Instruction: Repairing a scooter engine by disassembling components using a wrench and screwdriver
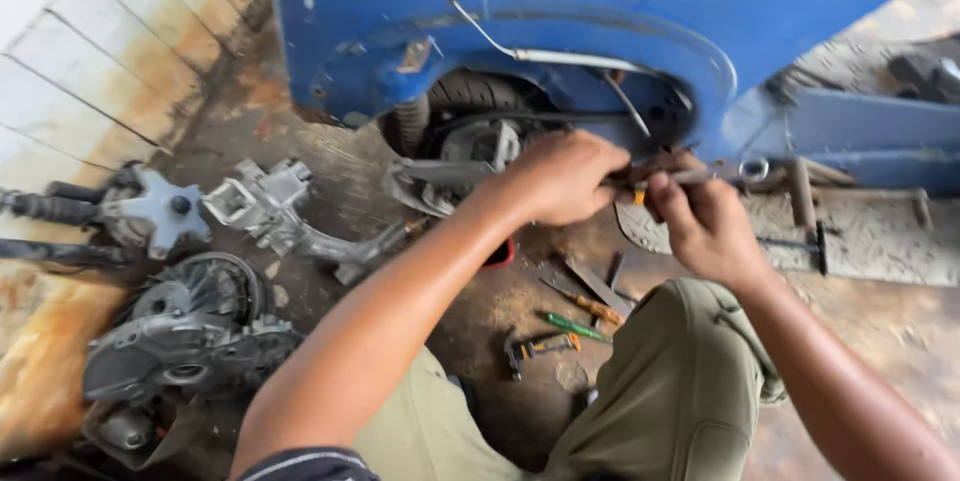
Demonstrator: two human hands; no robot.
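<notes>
The left hand (565,176) and right hand (705,226) both close on a thin metal tool (680,178), held level between them at the blue scooter body (600,1). Just beyond the left hand sits the wheel (470,96); below both, screwdrivers (575,316) lie on the floor (880,311). Engine parts (190,331) lie well off past the left forearm.

Left hand (560,179) and right hand (700,221) gripping a thin tool (675,178) at blue scooter body (600,1) — engine parts (190,331) on floor

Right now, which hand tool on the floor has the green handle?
The green-handled screwdriver, lying beside the knee; the screwdriver above it has an orange handle, and the pliers have yellow-and-black grips.
</notes>
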